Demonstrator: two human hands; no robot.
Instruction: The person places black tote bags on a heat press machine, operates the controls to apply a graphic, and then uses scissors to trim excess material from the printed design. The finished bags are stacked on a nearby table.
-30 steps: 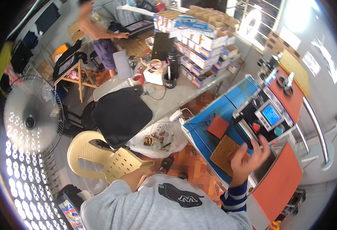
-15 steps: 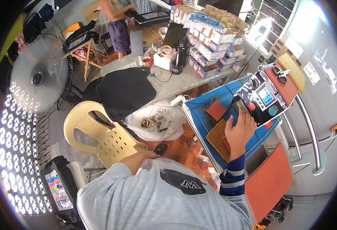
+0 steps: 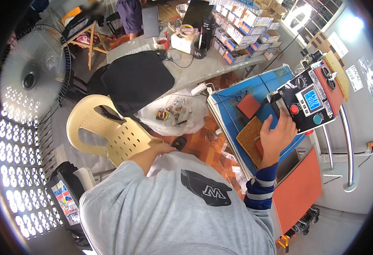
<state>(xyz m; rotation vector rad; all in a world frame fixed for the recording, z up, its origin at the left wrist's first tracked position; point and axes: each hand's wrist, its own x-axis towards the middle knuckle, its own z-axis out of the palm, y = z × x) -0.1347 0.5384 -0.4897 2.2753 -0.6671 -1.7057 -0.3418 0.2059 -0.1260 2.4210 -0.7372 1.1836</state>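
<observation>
Along the black handle (image 3: 275, 100) of a heat press (image 3: 299, 91) with a lit screen and red and green knobs, the fingers of my right hand (image 3: 278, 134) are curled. Below it, a red pad (image 3: 248, 106) and a brown board (image 3: 247, 137) lie on a blue platen (image 3: 229, 97). An orange-red panel (image 3: 297, 187) is at the lower right. My left hand (image 3: 164, 149) is curled low at the front of my grey shirt (image 3: 161, 204), beside a cream plastic chair (image 3: 127, 140); what it holds is hidden.
A grey worktable (image 3: 186, 72) bears stacked boxes (image 3: 244, 29), black cups and a black cushion-like item (image 3: 137, 80). A fan (image 3: 29, 78) spins at left. A co-worker (image 3: 129, 17) stands beyond the table. A plastic sack (image 3: 173, 112) and sandal lie on the floor.
My right hand has gone from raised, spread fingers onto the press handle. My head view has shifted, leaving mostly the co-worker's lower body visible. My left arm stays low beside the chair.
</observation>
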